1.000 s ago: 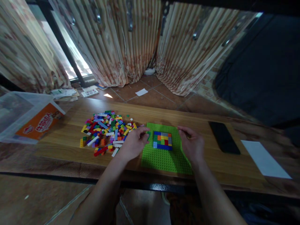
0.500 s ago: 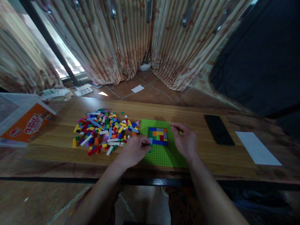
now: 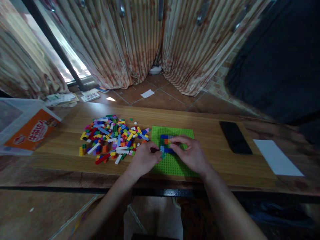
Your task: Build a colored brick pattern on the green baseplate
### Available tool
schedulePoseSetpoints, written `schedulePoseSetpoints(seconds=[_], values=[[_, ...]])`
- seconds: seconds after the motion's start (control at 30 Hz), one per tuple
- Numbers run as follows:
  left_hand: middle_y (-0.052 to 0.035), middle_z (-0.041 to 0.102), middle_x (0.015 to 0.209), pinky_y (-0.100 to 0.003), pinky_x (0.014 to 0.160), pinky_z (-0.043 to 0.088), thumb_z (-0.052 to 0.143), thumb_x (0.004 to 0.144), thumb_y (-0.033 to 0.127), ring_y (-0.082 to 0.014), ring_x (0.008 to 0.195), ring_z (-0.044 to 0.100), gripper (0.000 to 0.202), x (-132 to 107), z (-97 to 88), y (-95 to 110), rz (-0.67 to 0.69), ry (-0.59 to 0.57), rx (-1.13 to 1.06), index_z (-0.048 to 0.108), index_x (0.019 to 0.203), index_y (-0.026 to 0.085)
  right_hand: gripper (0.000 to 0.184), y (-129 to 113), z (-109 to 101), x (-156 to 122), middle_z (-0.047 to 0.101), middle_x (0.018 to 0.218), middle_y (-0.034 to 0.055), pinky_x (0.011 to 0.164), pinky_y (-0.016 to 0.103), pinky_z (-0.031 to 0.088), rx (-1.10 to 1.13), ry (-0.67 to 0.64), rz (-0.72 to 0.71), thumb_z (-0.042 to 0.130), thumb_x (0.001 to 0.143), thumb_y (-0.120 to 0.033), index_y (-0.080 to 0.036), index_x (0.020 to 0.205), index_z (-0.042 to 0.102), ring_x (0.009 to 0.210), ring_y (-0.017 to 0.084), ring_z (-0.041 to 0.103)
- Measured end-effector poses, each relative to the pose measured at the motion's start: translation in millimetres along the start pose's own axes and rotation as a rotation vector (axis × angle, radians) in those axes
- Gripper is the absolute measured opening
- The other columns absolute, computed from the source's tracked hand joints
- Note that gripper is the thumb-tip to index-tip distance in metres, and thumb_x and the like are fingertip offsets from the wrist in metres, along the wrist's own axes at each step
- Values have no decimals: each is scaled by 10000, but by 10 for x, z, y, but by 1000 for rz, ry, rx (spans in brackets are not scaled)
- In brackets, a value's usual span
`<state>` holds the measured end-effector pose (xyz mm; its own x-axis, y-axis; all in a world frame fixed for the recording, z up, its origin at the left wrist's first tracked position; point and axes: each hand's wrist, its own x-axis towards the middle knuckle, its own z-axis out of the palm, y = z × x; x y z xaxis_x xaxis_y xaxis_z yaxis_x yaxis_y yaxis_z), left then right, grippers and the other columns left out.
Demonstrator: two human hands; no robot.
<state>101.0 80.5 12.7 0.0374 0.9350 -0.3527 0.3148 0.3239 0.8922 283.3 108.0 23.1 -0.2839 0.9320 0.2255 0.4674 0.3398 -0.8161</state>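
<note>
Our left hand [image 3: 145, 158] pinches one small teal brick [image 3: 163, 155] by the near-left corner of one brick mosaic [image 3: 166, 141] on one green baseplate [image 3: 175, 168]; the teal brick's long axis is hard to make out. The baseplate's side edges point away from us. Our right hand [image 3: 192, 154] hides the mosaic's right part; we cannot tell whether it grips anything.

Striped curtains [image 3: 140, 43] (red-patterned) hang over brown floor tiles [image 3: 172, 97] beside a bright window [image 3: 72, 59].
</note>
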Motion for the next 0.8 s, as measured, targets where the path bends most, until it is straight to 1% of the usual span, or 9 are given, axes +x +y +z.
schedulePoseSetpoints(seconds=[0.07,0.1,0.17,0.27,0.37,0.47,0.6,0.7,0.8], values=[[9,647,598,-244,526,514,577,779,193,-153,593,672,31,-7,20,8,-45,4,-51,581,757,172,121,-29,-10,-28,693,907,23,812,343,493,-52,-131,-49,711,784,-284,-235,894,711,875,184,641],[5,647,601,-238,515,508,573,786,196,-154,593,673,52,-16,27,16,-48,10,-39,580,741,171,136,-40,-11,-42,682,894,21,820,354,485,-107,-182,-77,747,754,-279,-233,875,704,879,190,630],[-6,649,609,-225,494,481,564,800,210,-152,581,666,100,-42,40,31,-23,31,34,587,713,167,189,-53,0,-65,663,874,24,843,386,465,-247,-234,-132,802,701,-281,-226,842,689,891,209,605],[-13,640,590,-217,481,434,541,818,222,-143,543,637,158,-81,47,42,18,44,164,602,685,162,239,-56,40,-92,652,890,40,852,420,438,-432,-252,-201,827,675,-296,-220,843,674,923,241,577],[-12,633,588,-219,493,406,543,815,222,-132,524,601,175,-110,34,53,65,43,267,620,672,158,165,-49,70,-104,647,897,47,838,415,428,-515,-263,-236,784,726,-243,-218,840,667,930,248,570],[-4,609,563,-222,511,388,550,802,215,-130,531,570,182,-132,8,78,118,45,332,630,649,158,110,-37,64,-104,649,892,41,846,407,424,-513,-261,-235,742,762,-191,-213,838,664,924,238,572],[5,566,508,-217,504,360,515,779,166,-127,523,538,205,-146,-19,120,146,39,356,613,598,161,94,-10,41,-102,656,883,31,836,403,417,-503,-259,-235,741,768,-205,-220,834,675,923,239,576],[-1,584,529,-214,495,352,491,770,153,-122,520,534,216,-141,-31,130,147,30,350,603,585,161,75,12,40,-105,662,876,25,836,404,412,-491,-258,-258,738,776,-215,-229,830,687,914,235,584],[-13,619,578,-215,496,357,474,778,154,-122,527,544,221,-121,-39,107,151,19,342,601,597,160,106,23,42,-107,667,879,26,833,408,411,-488,-250,-274,766,748,-215,-237,823,694,913,238,591]])
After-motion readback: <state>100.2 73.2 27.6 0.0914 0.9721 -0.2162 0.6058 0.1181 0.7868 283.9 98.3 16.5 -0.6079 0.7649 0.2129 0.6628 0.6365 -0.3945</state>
